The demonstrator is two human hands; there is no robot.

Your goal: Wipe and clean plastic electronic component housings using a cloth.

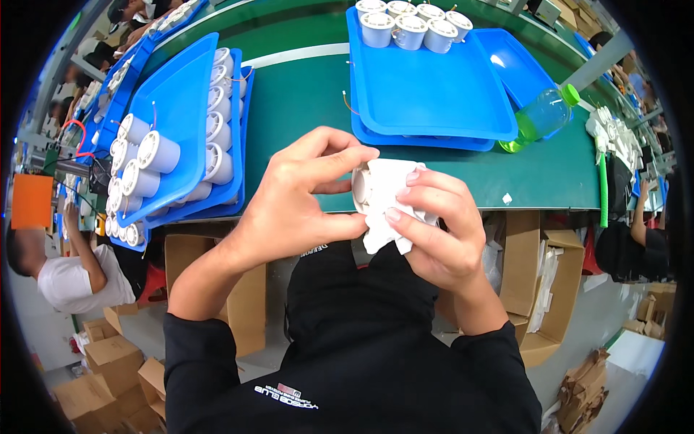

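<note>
Above my lap, in front of the table edge, both hands hold one white cylindrical unit point(361, 189). My left hand point(296, 195) grips its left end between thumb and fingers. Around the unit's right side my right hand point(441, 228) presses a crumpled white cloth or tissue point(390, 181); which of the two it is I cannot tell. Most of the unit is hidden by the wipe and my fingers. Similar white cylinders with round lids point(158, 152) stand in the blue trays on the left.
Stacked blue trays point(181, 94) lean at the left of the green table point(289, 101). Another blue tray point(434, 94) with several cylinders lies ahead. A green bottle point(538, 119) tilts beside it. Cardboard boxes point(531, 289) stand below the table edge. A seated person point(87, 275) works at the left.
</note>
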